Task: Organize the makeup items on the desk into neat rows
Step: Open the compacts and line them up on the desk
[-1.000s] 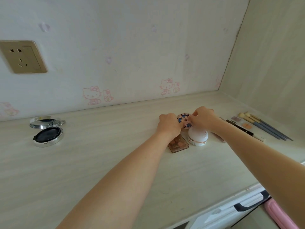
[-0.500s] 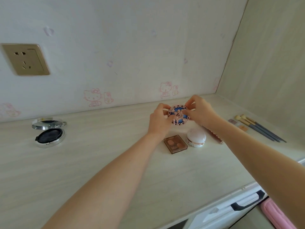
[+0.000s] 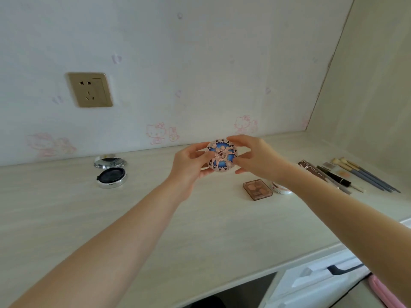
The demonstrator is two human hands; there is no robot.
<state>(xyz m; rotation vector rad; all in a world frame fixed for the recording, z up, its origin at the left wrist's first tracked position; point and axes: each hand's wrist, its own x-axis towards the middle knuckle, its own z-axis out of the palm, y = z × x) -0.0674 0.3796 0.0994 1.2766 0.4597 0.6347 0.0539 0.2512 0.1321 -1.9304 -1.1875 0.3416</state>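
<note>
A round compact with a blue-and-rose-gold ornate lid point(image 3: 221, 156) is held above the pale wood-grain bench point(image 3: 133, 214), tilted toward the camera. The left hand point(image 3: 189, 165) and right hand point(image 3: 255, 156) each close their grip on its rim. At 4 o'clock lie a brown square palette point(image 3: 257, 189) and grey-handled brushes point(image 3: 364, 174); at 9 o'clock an open silver compact point(image 3: 111, 173). The bench front edge runs at 5 o'clock.

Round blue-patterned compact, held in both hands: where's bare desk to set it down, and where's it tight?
Both the left hand and right hand grip the round compact. Bare desk lies between the open black cushion compact and the brown square palette, and along the front edge. Crowded on the right: palette, white jar, brushes.
</note>
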